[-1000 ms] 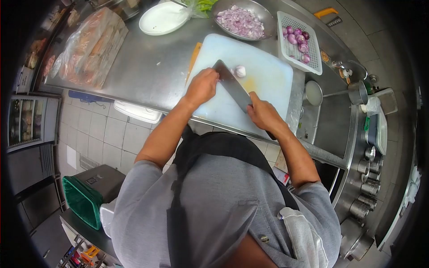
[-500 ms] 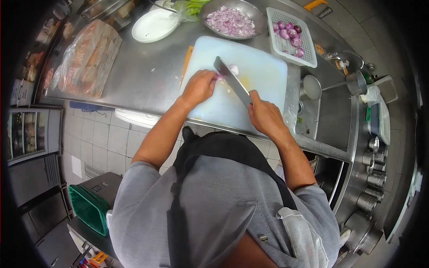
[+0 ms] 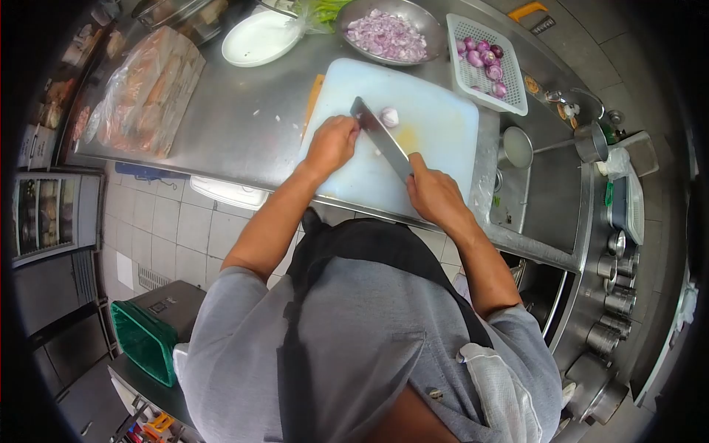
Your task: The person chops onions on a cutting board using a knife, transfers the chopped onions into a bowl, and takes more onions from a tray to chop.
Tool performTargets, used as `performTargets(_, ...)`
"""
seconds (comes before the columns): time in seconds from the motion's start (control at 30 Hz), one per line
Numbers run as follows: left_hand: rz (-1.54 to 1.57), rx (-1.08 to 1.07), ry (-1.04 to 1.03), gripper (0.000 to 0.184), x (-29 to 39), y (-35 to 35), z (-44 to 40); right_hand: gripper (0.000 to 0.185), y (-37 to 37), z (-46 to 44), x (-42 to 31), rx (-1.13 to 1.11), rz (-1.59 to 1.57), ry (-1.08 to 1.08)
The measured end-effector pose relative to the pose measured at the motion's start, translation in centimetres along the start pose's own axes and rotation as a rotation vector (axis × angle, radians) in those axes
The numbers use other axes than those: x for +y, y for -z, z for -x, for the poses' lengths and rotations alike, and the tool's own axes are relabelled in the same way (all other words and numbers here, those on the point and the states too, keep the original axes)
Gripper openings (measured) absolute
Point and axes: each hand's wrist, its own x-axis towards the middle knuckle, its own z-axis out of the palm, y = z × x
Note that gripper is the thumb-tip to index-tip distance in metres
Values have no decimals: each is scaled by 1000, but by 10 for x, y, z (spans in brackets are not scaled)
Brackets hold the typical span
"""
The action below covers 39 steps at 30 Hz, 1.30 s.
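Observation:
My right hand (image 3: 436,193) is wrapped round the handle of a broad knife (image 3: 382,138), whose blade slants up and left over the white cutting board (image 3: 443,133). My left hand (image 3: 331,146) has its fingers bent together at the blade's left side, near the far end. What those fingers hold is mostly hidden. Just beyond the blade lies a pale peeled onion (image 3: 389,117). Small onion bits rest on the board below the blade.
Behind the board stands a metal bowl (image 3: 390,31) of chopped onion. A white basket (image 3: 490,68) holds several purple onions. Left are a white plate (image 3: 260,38) and a plastic-wrapped bundle (image 3: 151,92). A sink (image 3: 550,199) lies to the right.
The view has shifted slightly. The knife has moved a little between frames, and the purple piece seen by my left fingers half a second ago is now mostly hidden.

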Motion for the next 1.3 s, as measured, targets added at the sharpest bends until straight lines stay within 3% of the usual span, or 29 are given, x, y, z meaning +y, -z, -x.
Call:
performTargets(0.77,-7,87,-53,11,-1,-3,5,27,-9,-7,10,-87,-93,-41)
performTargets(0.97,-20,15,72,21,-2,3,0,29,19,16,24,75,-3,31)
performTargets(1.07,-2,28,175,41,-6,32,-17,33,39,27,35,193,162,70)
performTargets(1.17,-296,-304,89,77,21,60,-42,43,44,34,45,244,264,172)
performTargets(1.23,-387,-663,129,96,44,65,-58,54,48,30,47,265,334,258)
performTargets(1.27,-430,-845,150,105,53,62,-63,42,49,29,45,241,388,272)
performTargets(1.3,-418,-866,159,108,55,55,-65,40,51,28,39,231,404,292)
